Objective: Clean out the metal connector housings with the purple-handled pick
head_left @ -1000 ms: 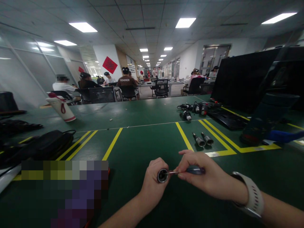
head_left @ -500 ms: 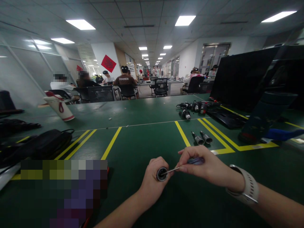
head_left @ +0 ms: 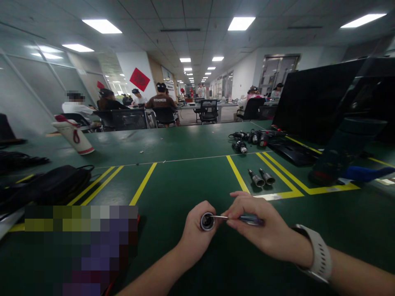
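My left hand (head_left: 194,234) is closed around a small round metal connector (head_left: 206,221), its open end turned toward me. My right hand (head_left: 261,234) pinches a small screwdriver (head_left: 247,219) with a dark blue handle. The thin metal shaft reaches left and its tip sits in the connector's opening. A white watch is on my right wrist. Both hands hover low over the green table mat (head_left: 191,181).
Two more metal connectors (head_left: 261,177) lie inside yellow floor-tape lines ahead right. A pile of connectors (head_left: 251,139) sits farther back beside a black monitor (head_left: 311,102). A black bag (head_left: 52,185) lies left, a white paper cup (head_left: 74,137) beyond. People sit at desks in the background.
My hands shifted slightly left and the screwdriver levelled out, its tip staying in the connector. The view dipped a little.
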### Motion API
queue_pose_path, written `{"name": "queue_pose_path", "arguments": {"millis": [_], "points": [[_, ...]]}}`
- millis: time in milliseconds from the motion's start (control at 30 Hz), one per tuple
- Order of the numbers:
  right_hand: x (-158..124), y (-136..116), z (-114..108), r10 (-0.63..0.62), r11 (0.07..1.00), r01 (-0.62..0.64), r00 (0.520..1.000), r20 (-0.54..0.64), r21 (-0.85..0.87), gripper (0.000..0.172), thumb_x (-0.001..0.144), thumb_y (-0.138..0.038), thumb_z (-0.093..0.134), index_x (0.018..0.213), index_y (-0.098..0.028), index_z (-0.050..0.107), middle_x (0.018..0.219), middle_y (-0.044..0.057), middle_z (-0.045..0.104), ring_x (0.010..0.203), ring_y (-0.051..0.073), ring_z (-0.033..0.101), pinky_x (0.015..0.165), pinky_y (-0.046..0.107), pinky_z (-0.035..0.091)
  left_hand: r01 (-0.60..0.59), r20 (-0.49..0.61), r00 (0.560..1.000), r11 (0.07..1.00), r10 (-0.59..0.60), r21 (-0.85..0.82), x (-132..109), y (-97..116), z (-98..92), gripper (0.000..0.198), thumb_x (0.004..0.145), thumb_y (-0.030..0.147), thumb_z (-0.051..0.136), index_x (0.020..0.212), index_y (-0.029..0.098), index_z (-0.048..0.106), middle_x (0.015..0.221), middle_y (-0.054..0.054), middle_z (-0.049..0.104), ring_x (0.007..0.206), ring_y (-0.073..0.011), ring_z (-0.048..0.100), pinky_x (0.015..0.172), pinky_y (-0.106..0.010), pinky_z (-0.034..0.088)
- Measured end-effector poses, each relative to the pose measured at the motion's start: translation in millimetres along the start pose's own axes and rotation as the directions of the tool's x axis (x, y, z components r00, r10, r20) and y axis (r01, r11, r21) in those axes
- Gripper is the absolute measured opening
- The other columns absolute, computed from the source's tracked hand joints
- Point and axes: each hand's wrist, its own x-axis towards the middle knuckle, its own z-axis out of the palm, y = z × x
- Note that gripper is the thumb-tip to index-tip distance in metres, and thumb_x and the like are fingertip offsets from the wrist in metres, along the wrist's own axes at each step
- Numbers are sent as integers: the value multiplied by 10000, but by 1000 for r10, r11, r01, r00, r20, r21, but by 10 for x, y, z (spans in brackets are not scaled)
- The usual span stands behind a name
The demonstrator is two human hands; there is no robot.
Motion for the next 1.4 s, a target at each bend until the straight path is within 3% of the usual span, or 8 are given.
{"name": "queue_pose_path", "arguments": {"millis": [333,600,800,967,1233,1400], "points": [[43,173,-41,257,918,-260,965,48,300,100,813,-256,680,776,-167,653,745,23,699,751,182,662,909,454,461,16,16,1000,999,-15,-38,-8,-2,0,209,754,188,615,602,203,473,611,39,471,560,-134,455,525,-238,360],[-12,-6,10,58,998,-57,998,-17,23,42,814,-146,632,809,-187,629,770,10,706,711,161,651,1010,506,359,12,-34,999,1000,-11,14,-1,-47,9,216,745,186,598,590,209,449,606,39,443,584,-148,432,553,-259,328],[26,80,-25,202,965,-205,979,37,166,72,811,-229,666,764,-176,651,739,20,678,721,183,639,948,486,420,8,-15,1000,999,-7,32,-20,-35,1,222,749,176,608,591,206,455,607,41,453,585,-145,440,563,-258,327],[48,133,-50,228,939,-235,972,56,251,83,814,-243,667,773,-171,665,742,25,677,729,181,640,871,442,474,10,-5,1000,1000,-10,25,-16,-31,0,222,750,166,618,599,205,460,614,41,463,575,-136,442,544,-245,335],[62,90,-93,176,960,-189,981,79,207,82,817,-241,662,767,-179,645,770,25,698,736,178,648,944,468,424,16,-34,999,1000,-16,6,-9,-49,-12,213,764,177,614,619,208,461,624,51,446,557,-122,434,507,-219,344],[40,13,-84,46,995,-48,999,28,92,29,823,-170,633,811,-193,622,775,5,700,722,163,651,968,480,401,9,-58,998,1000,-8,27,-8,-50,-13,181,758,175,614,630,204,490,628,45,471,559,-127,453,513,-225,359]]}}
